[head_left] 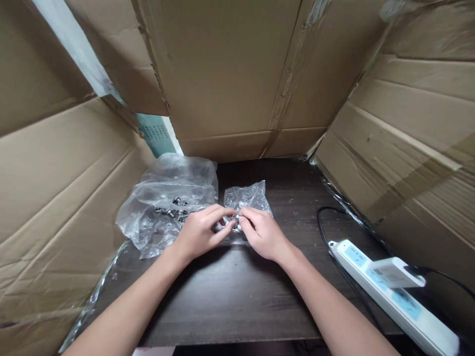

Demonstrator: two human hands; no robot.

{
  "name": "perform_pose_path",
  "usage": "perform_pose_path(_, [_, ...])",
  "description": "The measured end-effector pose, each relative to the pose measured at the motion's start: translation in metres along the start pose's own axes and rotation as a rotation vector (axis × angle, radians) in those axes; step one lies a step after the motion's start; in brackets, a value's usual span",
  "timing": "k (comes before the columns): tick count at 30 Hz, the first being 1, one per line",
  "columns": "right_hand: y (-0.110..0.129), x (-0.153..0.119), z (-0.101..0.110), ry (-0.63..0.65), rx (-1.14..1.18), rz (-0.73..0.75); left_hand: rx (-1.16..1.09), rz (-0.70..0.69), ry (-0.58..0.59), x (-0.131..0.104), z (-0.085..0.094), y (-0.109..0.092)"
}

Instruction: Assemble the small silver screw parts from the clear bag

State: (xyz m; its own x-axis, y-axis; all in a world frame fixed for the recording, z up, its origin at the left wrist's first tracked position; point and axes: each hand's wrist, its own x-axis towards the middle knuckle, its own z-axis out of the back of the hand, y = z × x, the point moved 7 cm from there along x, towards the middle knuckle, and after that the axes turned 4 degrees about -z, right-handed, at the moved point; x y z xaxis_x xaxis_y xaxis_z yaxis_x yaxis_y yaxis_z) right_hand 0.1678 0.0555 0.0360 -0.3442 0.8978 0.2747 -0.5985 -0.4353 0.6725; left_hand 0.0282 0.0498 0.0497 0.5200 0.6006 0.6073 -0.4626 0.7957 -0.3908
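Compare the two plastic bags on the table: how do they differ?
The left bag is larger and bulkier; the right bag is smaller and flatter. The right bag lies beneath both hands' fingertips, while the left bag spreads mostly to their left. Both are see-through, crumpled plastic, with small metal pieces visible at each.

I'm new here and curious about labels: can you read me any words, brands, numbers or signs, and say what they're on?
None readable.
Green sheet: rows of dark characters, too small.
White adapter: faint label, too blurred.
Power strip: no readable marking.
Large bag, small bag: no print visible.
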Motion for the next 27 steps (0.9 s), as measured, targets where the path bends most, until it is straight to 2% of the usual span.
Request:
perform_pose_path(8, [-0.0002,-0.0004,0.0038,0.025,-0.096,-0.018,0.031,-0.026,0.013,-0.0001,-0.0007,-0.0033])
perform_pose_path(27, [0.0023,-0.0021,0.0021,0.000,0.023,-0.005,0.003,-0.034,0.000,0.0006,0.0015,-0.0035])
